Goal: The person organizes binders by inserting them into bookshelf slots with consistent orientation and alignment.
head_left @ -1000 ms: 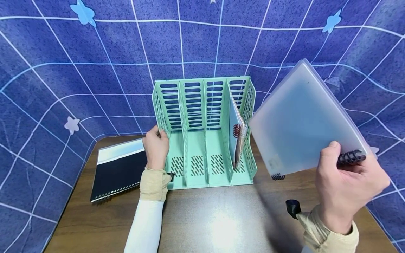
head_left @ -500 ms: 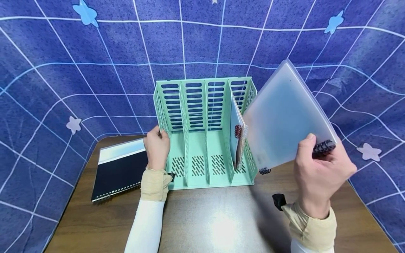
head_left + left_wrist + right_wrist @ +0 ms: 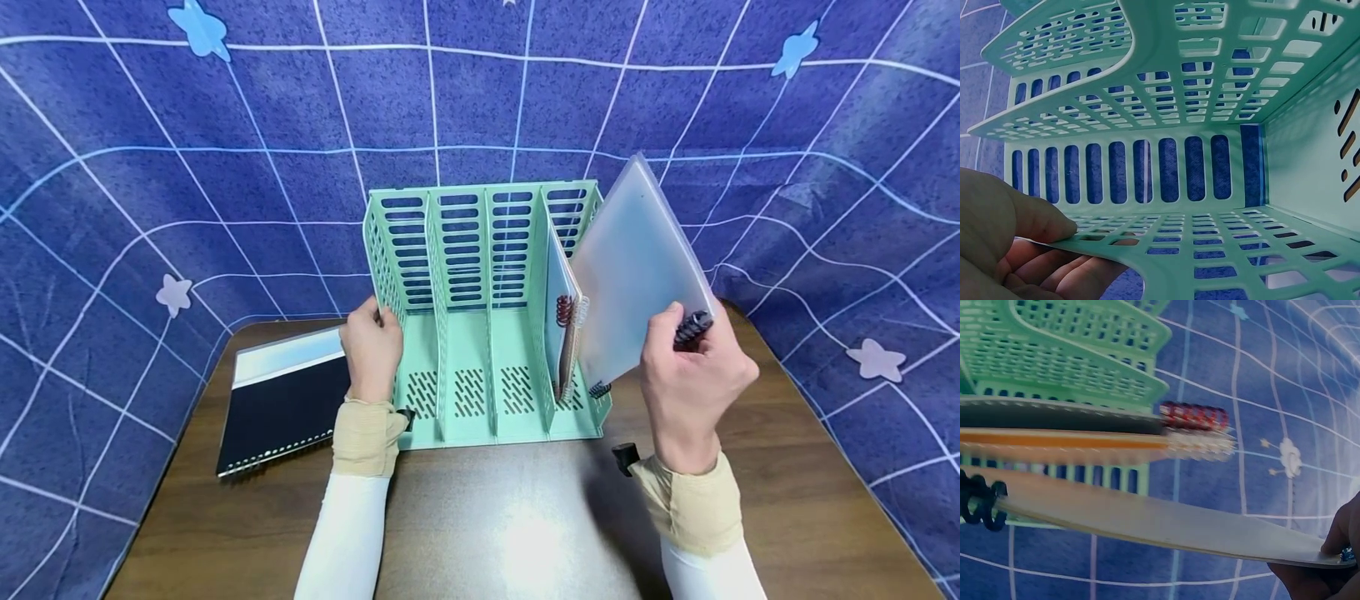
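A mint-green magazine file rack [image 3: 465, 337] with upright dividers stands at the back of the table. My left hand [image 3: 371, 350] grips its left outer wall [image 3: 1169, 269], the thumb inside and the fingers outside. My right hand [image 3: 696, 387] pinches a spiral notebook [image 3: 637, 262] with a frosted clear cover by a corner at its black coil. The notebook is raised and tilted, its far part overlapping the rightmost compartment in the head view. Notebooks with a red coil [image 3: 564, 311] and a white coil [image 3: 1200, 445] stand in that compartment, just left of the held one.
A black-and-white spiral notebook [image 3: 285, 408] lies flat on the wooden table [image 3: 480, 517], left of the rack and partly behind my left hand. A blue patterned cloth [image 3: 285, 100] hangs close behind the table and along its sides.
My right hand has moved left with the clear-covered notebook, bringing it from the right side up to the rack's rightmost compartment and turning it more edge-on. The left hand keeps its hold.
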### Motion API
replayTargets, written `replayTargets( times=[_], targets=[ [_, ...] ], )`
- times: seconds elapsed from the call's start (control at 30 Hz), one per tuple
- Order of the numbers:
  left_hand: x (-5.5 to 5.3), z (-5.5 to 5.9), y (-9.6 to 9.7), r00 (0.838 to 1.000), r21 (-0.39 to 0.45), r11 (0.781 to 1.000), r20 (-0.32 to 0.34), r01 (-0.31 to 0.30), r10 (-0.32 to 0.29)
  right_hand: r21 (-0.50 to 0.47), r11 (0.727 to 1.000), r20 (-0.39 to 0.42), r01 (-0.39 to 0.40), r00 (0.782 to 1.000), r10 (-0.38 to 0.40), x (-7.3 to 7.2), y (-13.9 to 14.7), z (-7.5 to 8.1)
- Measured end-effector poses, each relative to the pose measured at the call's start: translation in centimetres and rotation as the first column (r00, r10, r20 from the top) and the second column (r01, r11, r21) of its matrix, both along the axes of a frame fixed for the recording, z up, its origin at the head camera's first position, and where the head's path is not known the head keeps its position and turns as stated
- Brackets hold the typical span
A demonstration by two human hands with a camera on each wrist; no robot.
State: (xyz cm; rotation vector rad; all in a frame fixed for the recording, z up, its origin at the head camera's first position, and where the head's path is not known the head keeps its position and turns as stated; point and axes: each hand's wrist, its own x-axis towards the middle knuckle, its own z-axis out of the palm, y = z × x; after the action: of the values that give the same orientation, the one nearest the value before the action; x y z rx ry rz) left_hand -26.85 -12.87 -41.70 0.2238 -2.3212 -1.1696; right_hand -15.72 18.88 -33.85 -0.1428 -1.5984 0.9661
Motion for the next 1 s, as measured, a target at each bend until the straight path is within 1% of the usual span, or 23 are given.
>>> replayTargets(
  times=[0.27,0.43,0.53,0.7,0.8,1.0],
  targets=[
    [-0.4,-0.3,-0.2,1.000,-0.027,0.999,-0.002,-0.017,0.017,0.037,0.999,0.038,-0.038,0.999,0.037,-1.9,-0.5,-2.1],
    [-0.4,-0.3,-0.2,1.000,-0.025,1.000,-0.019,-0.011,0.011,0.071,0.995,0.064,-0.065,0.996,0.061,-3.0,-0.5,-3.3],
    [-0.3,-0.3,-0.1,1.000,-0.019,1.000,-0.028,-0.003,0.003,0.094,0.993,0.073,-0.066,0.996,0.059,-3.7,-0.6,-4.0],
    [-0.2,-0.3,-0.1,1.000,-0.009,1.000,-0.004,-0.001,0.001,0.104,0.992,0.087,-0.070,0.994,0.061,-4.8,-0.9,-5.3],
    [-0.2,-0.4,-0.1,1.000,-0.006,1.000,0.003,-0.002,0.002,0.105,0.991,0.104,-0.083,0.992,0.072,-5.3,-0.9,-5.8],
    [-0.3,-0.2,-0.2,1.000,-0.014,1.000,-0.011,-0.009,0.009,0.091,0.991,0.144,-0.102,0.986,0.088,-5.8,-1.0,-6.3]
  ],
)
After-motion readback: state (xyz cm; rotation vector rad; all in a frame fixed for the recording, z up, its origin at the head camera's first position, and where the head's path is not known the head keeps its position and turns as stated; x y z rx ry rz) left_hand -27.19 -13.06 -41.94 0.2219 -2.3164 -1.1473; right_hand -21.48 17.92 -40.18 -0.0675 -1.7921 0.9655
